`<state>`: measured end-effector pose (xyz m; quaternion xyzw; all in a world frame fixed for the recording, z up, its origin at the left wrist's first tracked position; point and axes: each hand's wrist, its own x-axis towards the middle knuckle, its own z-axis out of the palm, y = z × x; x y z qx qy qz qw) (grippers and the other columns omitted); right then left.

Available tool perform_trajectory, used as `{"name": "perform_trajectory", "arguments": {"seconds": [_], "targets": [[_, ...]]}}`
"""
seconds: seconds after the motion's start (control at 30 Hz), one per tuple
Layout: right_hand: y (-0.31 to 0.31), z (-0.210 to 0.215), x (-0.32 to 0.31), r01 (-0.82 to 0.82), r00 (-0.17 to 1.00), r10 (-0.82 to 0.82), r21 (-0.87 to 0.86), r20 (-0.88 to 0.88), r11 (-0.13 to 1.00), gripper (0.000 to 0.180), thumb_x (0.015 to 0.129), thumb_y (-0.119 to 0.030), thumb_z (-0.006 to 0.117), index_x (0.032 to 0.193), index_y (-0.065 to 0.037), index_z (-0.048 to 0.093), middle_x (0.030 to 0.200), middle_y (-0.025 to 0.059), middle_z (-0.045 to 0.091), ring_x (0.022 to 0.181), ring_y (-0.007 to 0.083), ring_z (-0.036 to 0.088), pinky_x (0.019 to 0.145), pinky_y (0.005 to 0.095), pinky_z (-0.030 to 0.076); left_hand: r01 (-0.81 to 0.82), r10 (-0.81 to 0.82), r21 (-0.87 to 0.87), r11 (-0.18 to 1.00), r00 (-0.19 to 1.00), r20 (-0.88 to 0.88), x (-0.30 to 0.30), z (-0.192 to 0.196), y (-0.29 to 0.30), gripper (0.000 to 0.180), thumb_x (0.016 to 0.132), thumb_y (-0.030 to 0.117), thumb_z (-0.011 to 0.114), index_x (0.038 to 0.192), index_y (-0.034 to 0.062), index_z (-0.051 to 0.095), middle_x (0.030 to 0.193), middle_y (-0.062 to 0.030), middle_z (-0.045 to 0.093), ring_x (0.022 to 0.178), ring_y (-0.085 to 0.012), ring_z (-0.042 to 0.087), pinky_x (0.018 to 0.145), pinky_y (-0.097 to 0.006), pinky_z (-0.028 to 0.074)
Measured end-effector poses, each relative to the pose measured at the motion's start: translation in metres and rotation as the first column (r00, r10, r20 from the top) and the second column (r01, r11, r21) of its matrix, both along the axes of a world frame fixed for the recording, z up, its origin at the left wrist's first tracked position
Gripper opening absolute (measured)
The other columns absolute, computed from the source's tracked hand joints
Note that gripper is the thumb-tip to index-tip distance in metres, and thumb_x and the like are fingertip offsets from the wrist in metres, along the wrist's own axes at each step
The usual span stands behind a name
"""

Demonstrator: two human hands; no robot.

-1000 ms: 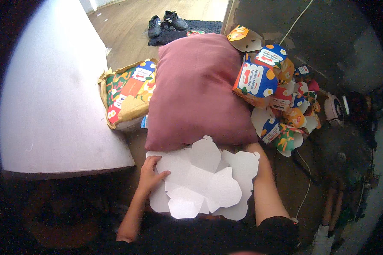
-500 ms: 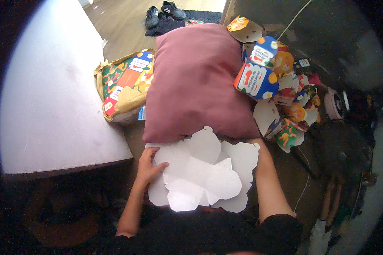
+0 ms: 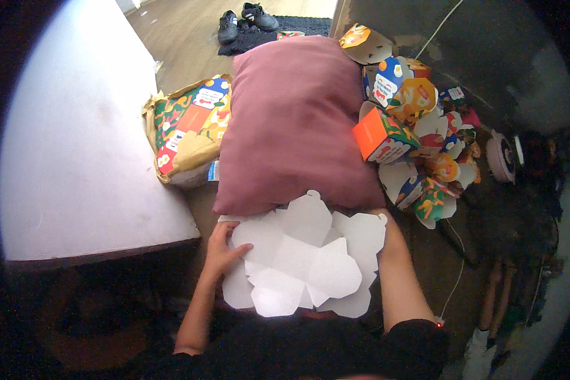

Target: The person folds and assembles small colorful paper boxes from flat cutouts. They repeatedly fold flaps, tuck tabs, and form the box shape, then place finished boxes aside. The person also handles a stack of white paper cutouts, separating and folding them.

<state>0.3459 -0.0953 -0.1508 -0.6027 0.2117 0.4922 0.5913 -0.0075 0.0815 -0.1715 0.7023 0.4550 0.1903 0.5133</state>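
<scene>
A loose pile of white cardboard box blanks (image 3: 291,256) lies unfolded in front of me, its cut flaps and tabs overlapping. My left hand (image 3: 225,248) rests at the pile's left edge, thumb stretched over the top blank and apart from the fingers. My right forearm reaches along the right side of the blanks; the hand at its end is hidden around the near right corner of a mauve pillow (image 3: 297,120). That pillow lies just beyond the blanks and meets their far edge.
Several colourful folded food boxes (image 3: 415,98) are heaped right of the pillow, one with an orange base (image 3: 377,133) toward me. On the left sit a torn brown-paper package (image 3: 190,126) and a white surface (image 3: 95,158). Black shoes (image 3: 259,18) stand on a dark mat (image 3: 297,25) beyond.
A box on the right heap has tipped over, so its orange base now shows instead of its blue printed side. Both arms and the blanks look nearly unmoved.
</scene>
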Motion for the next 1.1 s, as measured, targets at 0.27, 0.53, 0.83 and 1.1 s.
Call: {"name": "perform_trajectory", "arguments": {"seconds": [0.27, 0.53, 0.83, 1.1], "targets": [[0.018, -0.030, 0.024, -0.252, 0.946, 0.246, 0.002, 0.211, 0.968, 0.027, 0.087, -0.027, 0.051, 0.085, -0.005, 0.065, 0.082, 0.0116, 0.064, 0.074, 0.0257, 0.061, 0.067, 0.0368, 0.048, 0.007, -0.005, 0.025, 1.000, 0.996, -0.087, 0.000, 0.002, -0.003, 0.062, 0.058, 0.007, 0.081, 0.113, 0.0004, 0.053, 0.111, -0.0099, 0.054, 0.101, -0.0239, 0.057, 0.089, -0.034, 0.045], [-0.008, -0.041, 0.063, -0.381, -0.391, 0.844, -0.900, 0.366, 0.214, 0.025, 0.090, -0.021, 0.050, 0.093, -0.001, 0.064, 0.089, 0.0078, 0.065, 0.080, 0.0207, 0.061, 0.074, 0.0359, 0.048, 0.081, -0.029, 0.385, 0.919, 0.990, -0.140, 0.001, 0.030, -0.012, 0.056, 0.062, 0.015, 0.079, 0.112, 0.0023, 0.057, 0.110, -0.0150, 0.054, 0.101, -0.0290, 0.055, 0.088, -0.038, 0.045], [-0.060, 0.038, -0.045, -0.325, 0.468, 0.209, -0.053, 0.859, 0.944, 0.027, 0.091, -0.010, 0.053, 0.115, -0.001, 0.058, 0.105, 0.0067, 0.063, 0.096, 0.0143, 0.059, 0.086, 0.0284, 0.046, -0.020, 0.017, 0.273, 0.962, 1.000, 0.013, 0.004, 0.038, -0.023, 0.037, 0.076, 0.008, 0.072, 0.110, 0.0007, 0.059, 0.090, -0.0080, 0.064, 0.078, -0.0138, 0.060, 0.071, -0.026, 0.048], [-0.030, 0.056, -0.072, -0.658, 0.074, 0.473, -0.313, 0.878, 0.685, 0.036, 0.078, 0.006, 0.053, 0.110, -0.008, 0.063, 0.108, 0.0124, 0.061, 0.100, 0.0209, 0.060, 0.087, 0.0322, 0.047, -0.063, 0.153, -0.256, 0.965, 0.924, 0.352, 0.007, 0.030, 0.003, 0.038, 0.087, 0.003, 0.059, 0.122, -0.0011, 0.046, 0.096, -0.0107, 0.063, 0.082, -0.0119, 0.060, 0.070, -0.022, 0.047]]}}
